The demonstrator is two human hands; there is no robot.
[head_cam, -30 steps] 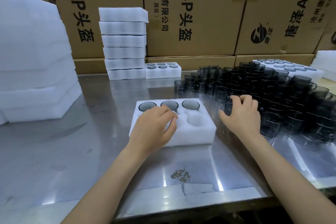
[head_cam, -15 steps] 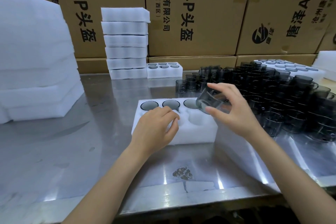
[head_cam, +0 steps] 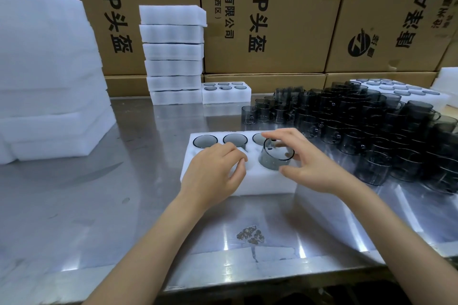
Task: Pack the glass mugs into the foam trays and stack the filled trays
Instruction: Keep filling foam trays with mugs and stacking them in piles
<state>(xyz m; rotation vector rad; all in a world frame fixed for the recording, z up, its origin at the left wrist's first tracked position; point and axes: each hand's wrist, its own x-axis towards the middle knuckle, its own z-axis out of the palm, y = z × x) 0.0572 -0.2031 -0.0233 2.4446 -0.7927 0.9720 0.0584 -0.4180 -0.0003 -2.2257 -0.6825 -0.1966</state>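
White foam tray [head_cam: 260, 184] sits at frame centre on the steel table [head_cam: 99, 205]; three back pockets hold mugs. Your right hand [head_cam: 314, 168] pinches a smoky glass mug [head_cam: 273, 157] between thumb and fingers, tilted in the front-right pocket. Your left hand [head_cam: 214, 173] rests on the tray, fingers curled; whether it grips anything, cannot tell. Loose mugs [head_cam: 371, 126] crowd right of centre; stacked trays [head_cam: 173, 57] upper centre-left.

Open steel, crowded right

Bare table [head_cam: 104, 205] near and left; massed glass mugs [head_cam: 371, 131] block the right, foam tray stack [head_cam: 173, 57] far.
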